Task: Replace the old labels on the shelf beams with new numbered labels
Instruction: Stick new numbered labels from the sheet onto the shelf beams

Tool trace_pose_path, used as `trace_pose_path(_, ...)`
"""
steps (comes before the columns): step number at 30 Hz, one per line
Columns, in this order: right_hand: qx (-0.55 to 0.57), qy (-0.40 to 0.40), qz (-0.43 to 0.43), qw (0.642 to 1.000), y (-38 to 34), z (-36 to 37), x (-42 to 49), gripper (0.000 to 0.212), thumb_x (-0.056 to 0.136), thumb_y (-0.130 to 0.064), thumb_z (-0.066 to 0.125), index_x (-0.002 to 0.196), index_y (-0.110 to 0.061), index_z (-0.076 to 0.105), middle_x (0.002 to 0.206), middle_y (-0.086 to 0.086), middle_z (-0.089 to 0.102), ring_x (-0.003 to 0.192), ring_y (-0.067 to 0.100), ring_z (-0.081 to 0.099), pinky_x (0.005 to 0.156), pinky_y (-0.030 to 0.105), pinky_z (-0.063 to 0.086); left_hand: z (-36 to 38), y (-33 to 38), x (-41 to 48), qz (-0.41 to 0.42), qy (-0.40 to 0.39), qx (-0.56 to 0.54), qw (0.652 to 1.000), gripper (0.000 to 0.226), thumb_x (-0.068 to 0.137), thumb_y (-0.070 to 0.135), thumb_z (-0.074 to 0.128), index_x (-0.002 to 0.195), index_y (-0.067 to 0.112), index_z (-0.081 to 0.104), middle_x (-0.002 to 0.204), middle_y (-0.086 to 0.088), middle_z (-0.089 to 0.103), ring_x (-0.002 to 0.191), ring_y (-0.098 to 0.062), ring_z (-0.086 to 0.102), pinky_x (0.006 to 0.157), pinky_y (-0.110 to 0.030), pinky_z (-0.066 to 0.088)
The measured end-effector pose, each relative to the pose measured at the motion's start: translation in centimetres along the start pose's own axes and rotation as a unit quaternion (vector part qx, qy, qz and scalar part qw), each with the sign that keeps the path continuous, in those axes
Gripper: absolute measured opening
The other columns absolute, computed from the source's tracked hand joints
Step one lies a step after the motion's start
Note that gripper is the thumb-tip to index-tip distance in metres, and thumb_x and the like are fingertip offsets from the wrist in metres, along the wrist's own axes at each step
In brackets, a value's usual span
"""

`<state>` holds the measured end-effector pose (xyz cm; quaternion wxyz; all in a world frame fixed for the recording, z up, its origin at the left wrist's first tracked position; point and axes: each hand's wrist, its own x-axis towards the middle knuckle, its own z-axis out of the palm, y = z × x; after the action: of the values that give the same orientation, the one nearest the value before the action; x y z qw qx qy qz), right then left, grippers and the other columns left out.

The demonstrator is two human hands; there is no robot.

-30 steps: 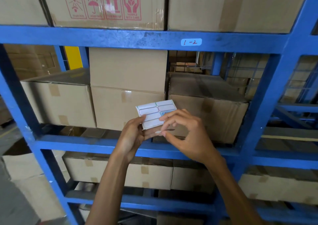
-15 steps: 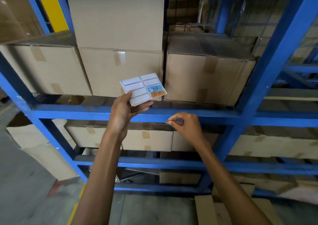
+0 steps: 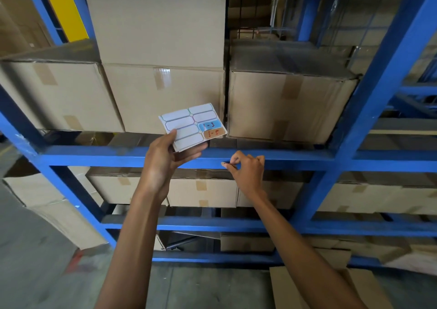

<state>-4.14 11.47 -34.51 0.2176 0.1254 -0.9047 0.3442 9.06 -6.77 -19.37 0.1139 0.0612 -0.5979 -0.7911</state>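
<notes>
My left hand point(image 3: 165, 159) holds a white label sheet point(image 3: 191, 126) in front of the boxes, thumb on its face. The sheet carries a blue label marked 1-3 and an orange label marked 1-5; its other slots look blank. My right hand point(image 3: 246, 169) is at the front face of the blue shelf beam point(image 3: 94, 158), fingers curled, with thumb and forefinger pinching something small and dark point(image 3: 228, 164) against the beam. What it pinches is too small to tell.
Cardboard boxes point(image 3: 290, 105) fill the shelf above the beam and the level below point(image 3: 203, 190). A blue upright point(image 3: 369, 110) slants up on the right. A lower beam point(image 3: 212, 224) runs below. Flat cardboard point(image 3: 319, 287) lies on the grey floor.
My view dropped from the upper beam with the 1-2 label to the lower beam. My right hand left the sheet and moved down to that beam. The left hand keeps the sheet.
</notes>
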Motion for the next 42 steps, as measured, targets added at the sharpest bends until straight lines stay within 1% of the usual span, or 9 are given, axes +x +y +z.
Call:
trace_pose_path(6,-0.019,0.036,0.019,0.999,-0.1,1.2,-0.3,0.023,0.082,-0.038,0.082,0.081,-0.022,0.065,0.076,-0.009,0.069,0.073,0.014,0.061,0.082,0.032,0.029,-0.5,0.1,0.3,0.004,0.002,0.001,1.000,0.033,0.111,0.025,0.036,0.121,0.016,0.066,0.118,-0.013,0.079,0.107,-0.038,0.076,0.102,-0.047,0.055)
trace_pose_path(10,-0.079,0.054,0.028,0.995,0.0,1.1,-0.2,0.038,0.075,-0.052,0.083,0.076,-0.024,0.059,0.070,-0.008,0.062,0.072,0.015,0.055,0.076,0.032,0.027,-0.6,0.1,0.6,0.003,-0.002,-0.004,1.000,0.032,0.111,0.025,0.036,0.121,0.016,0.065,0.118,-0.013,0.079,0.107,-0.038,0.076,0.102,-0.047,0.057)
trace_pose_path(14,-0.175,0.061,0.028,0.982,1.1,0.1,0.9,0.062,0.065,-0.074,0.076,0.085,-0.019,0.057,0.091,0.004,0.057,0.087,0.024,0.051,0.076,0.038,0.038,-0.2,0.0,0.6,-0.002,-0.008,-0.013,1.000,0.032,0.111,0.025,0.036,0.121,0.016,0.065,0.117,-0.013,0.079,0.107,-0.038,0.076,0.098,-0.045,0.061)
trace_pose_path(18,-0.214,0.000,0.008,0.977,2.1,-0.8,1.8,0.074,0.069,-0.086,0.064,0.095,-0.017,0.059,0.099,0.007,0.060,0.094,0.026,0.053,0.084,0.042,0.041,0.3,0.0,0.4,-0.010,-0.012,-0.011,1.000,0.032,0.111,0.025,0.036,0.126,0.013,0.063,0.119,-0.015,0.078,0.108,-0.039,0.076,0.098,-0.045,0.061)
trace_pose_path(27,-0.092,-0.064,-0.057,0.992,3.6,-3.4,2.8,0.047,0.078,-0.058,0.078,0.089,-0.019,0.055,0.097,0.001,0.064,0.094,0.021,0.057,0.079,0.029,0.031,1.0,0.0,-0.1,-0.017,-0.020,-0.002,1.000,0.034,0.111,0.024,0.036,0.127,0.011,0.063,0.118,-0.014,0.079,0.106,-0.038,0.077,0.101,-0.046,0.060)
trace_pose_path(30,-0.109,-0.064,-0.053,0.991,3.4,-3.5,2.6,0.052,0.076,-0.066,0.075,0.092,-0.020,0.056,0.101,0.001,0.062,0.098,0.020,0.056,0.081,0.029,0.033,0.8,-0.1,-0.1,-0.015,-0.019,0.003,1.000,0.035,0.111,0.023,0.035,0.129,0.009,0.063,0.118,-0.015,0.079,0.106,-0.038,0.077,0.101,-0.047,0.057)
trace_pose_path(33,-0.171,-0.048,-0.046,0.983,2.3,-2.8,2.5,0.072,0.067,-0.086,0.064,0.096,-0.021,0.057,0.100,0.001,0.061,0.097,0.021,0.055,0.082,0.034,0.037,0.2,-0.2,0.0,-0.014,-0.022,0.007,1.000,0.037,0.111,0.023,0.036,0.130,0.008,0.063,0.119,-0.016,0.078,0.107,-0.039,0.076,0.102,-0.047,0.056)
trace_pose_path(37,-0.252,-0.080,0.023,0.964,0.8,-1.4,2.9,0.093,0.063,-0.095,0.053,0.115,-0.019,0.060,0.120,0.009,0.062,0.117,0.029,0.053,0.098,0.046,0.044,-0.4,-0.5,0.4,-0.019,-0.030,0.021,0.999,0.038,0.111,0.024,0.036,0.130,0.007,0.064,0.118,-0.016,0.078,0.106,-0.039,0.076,0.098,-0.046,0.058)
trace_pose_path(42,-0.188,-0.085,0.053,0.977,0.3,-2.2,2.6,0.069,0.065,-0.087,0.063,0.100,-0.027,0.060,0.114,0.001,0.061,0.114,0.021,0.053,0.101,0.045,0.042,-1.0,-1.3,1.2,-0.030,-0.036,0.025,0.999,0.037,0.110,0.023,0.037,0.127,0.007,0.066,0.113,-0.015,0.080,0.099,-0.040,0.078,0.088,-0.039,0.065)
